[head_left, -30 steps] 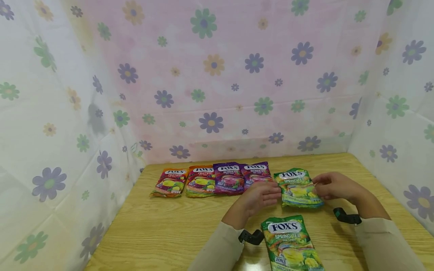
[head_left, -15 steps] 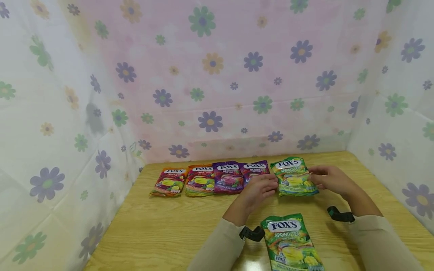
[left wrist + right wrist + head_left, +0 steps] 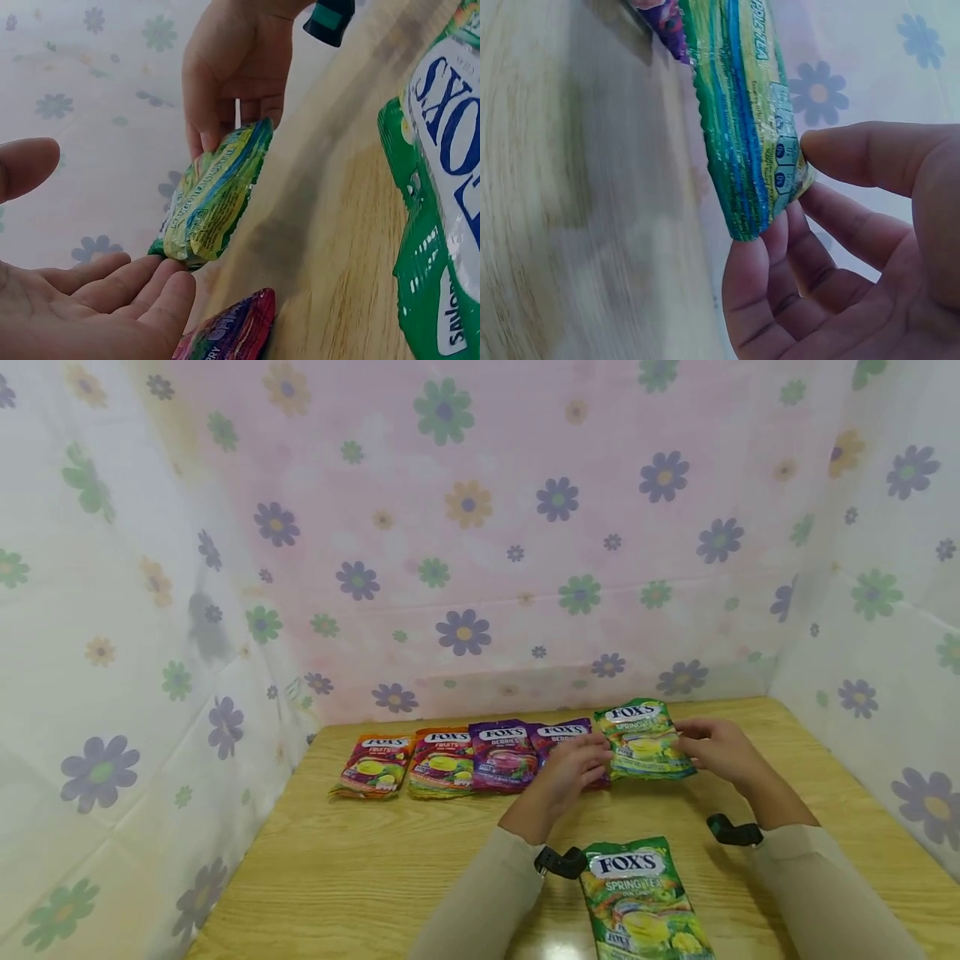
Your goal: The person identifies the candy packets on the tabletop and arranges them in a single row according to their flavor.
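My right hand [image 3: 723, 753] pinches the right edge of a green Spring Tea candy bag [image 3: 643, 745] between thumb and fingers; the right wrist view shows the thumb on the bag's [image 3: 754, 120] face and fingers behind. The bag is raised off the table, its lower edge casting a shadow on the wood. My left hand [image 3: 105, 315] has its fingers extended, fingertips right at the bag's opposite edge. In the head view this left hand partly covers the second purple Berries bag [image 3: 551, 739]. Another green Spring Tea bag [image 3: 645, 902] lies near the front, between my forearms.
Left of the raised bag, a row along the back holds two orange Fruits bags [image 3: 375, 768] and a purple Berries bag [image 3: 504, 758], which overlaps its purple neighbour. Flower-patterned curtains [image 3: 495, 568] enclose the wooden table [image 3: 352, 877] at the back and sides.
The held Spring Tea bag has moved back and slightly left, toward the end of the row, and lifted. Both hands have travelled with it. The front bag stays put.
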`<move>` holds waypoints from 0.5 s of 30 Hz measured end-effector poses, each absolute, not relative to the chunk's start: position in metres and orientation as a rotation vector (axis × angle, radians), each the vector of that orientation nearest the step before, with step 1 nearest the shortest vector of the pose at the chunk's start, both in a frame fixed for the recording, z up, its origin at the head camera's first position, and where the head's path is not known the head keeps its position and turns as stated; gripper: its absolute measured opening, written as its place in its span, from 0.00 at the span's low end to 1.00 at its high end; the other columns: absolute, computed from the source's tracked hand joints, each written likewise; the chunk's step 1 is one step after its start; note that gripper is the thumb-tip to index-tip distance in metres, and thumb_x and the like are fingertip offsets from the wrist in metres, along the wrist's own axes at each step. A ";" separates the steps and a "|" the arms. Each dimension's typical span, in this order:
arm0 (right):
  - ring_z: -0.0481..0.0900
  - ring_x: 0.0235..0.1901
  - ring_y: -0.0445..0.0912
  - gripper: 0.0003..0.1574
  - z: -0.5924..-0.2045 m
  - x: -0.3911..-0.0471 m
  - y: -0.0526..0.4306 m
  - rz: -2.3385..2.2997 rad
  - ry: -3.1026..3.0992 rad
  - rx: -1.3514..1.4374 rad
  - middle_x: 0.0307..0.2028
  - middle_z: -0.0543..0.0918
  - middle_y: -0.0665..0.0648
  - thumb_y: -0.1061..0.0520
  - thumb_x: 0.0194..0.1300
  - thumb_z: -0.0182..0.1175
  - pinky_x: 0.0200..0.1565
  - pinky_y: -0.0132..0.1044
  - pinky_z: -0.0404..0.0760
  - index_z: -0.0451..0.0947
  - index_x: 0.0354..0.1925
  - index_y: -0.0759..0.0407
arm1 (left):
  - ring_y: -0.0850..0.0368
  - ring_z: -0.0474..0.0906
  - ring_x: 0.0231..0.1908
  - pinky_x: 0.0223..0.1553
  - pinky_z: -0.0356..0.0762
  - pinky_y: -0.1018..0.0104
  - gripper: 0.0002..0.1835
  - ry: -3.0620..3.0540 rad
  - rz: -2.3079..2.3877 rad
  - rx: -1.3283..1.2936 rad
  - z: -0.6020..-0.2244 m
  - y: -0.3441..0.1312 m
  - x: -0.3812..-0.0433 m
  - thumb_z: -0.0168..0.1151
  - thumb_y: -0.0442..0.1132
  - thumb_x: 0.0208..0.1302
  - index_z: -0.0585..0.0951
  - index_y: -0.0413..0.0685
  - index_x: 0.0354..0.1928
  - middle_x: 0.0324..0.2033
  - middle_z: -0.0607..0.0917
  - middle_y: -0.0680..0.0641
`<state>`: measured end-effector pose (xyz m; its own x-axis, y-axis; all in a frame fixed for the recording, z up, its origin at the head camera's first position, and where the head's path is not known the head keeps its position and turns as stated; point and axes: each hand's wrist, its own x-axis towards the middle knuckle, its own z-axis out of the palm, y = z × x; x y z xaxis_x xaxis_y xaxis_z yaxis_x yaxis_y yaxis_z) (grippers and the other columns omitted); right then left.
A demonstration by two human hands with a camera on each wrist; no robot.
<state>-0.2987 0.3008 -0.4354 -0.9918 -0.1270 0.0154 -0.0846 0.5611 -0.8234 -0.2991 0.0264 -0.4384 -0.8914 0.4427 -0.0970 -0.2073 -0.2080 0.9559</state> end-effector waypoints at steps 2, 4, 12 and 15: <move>0.81 0.56 0.60 0.37 -0.437 -0.301 0.300 -1.444 2.726 -0.175 0.63 0.75 0.73 0.48 0.78 0.57 0.52 0.50 0.87 0.66 0.73 0.70 | 0.42 0.72 0.69 0.75 0.65 0.46 0.27 1.669 2.133 0.264 -0.440 0.028 -0.303 0.59 0.36 0.74 0.71 0.33 0.70 0.69 0.74 0.36; 0.80 0.57 0.60 0.37 -0.438 -0.304 0.300 -1.442 2.718 -0.171 0.63 0.75 0.73 0.48 0.78 0.57 0.52 0.48 0.87 0.66 0.73 0.70 | 0.41 0.72 0.69 0.74 0.65 0.45 0.27 1.685 2.128 0.260 -0.441 0.029 -0.306 0.58 0.36 0.74 0.71 0.32 0.70 0.69 0.74 0.35; 0.81 0.48 0.51 0.35 -0.445 -0.315 0.298 -1.435 2.707 -0.174 0.60 0.76 0.74 0.52 0.76 0.60 0.41 0.37 0.86 0.68 0.71 0.72 | 0.42 0.73 0.69 0.75 0.64 0.45 0.28 1.748 2.088 0.242 -0.442 0.031 -0.310 0.58 0.37 0.74 0.69 0.31 0.72 0.70 0.73 0.35; 0.81 0.42 0.48 0.34 -0.449 -0.318 0.299 -1.444 2.697 -0.165 0.59 0.77 0.73 0.54 0.76 0.60 0.38 0.37 0.85 0.68 0.71 0.73 | 0.42 0.72 0.70 0.75 0.64 0.45 0.30 1.766 2.057 0.250 -0.443 0.032 -0.311 0.60 0.38 0.73 0.69 0.32 0.72 0.71 0.73 0.36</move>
<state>-0.3183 0.2988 -0.4491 -0.9912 -0.1312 -0.0175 -0.0582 0.5505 -0.8328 -0.3109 0.0324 -0.4426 -0.8977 0.4207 -0.1311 -0.1933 -0.1085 0.9751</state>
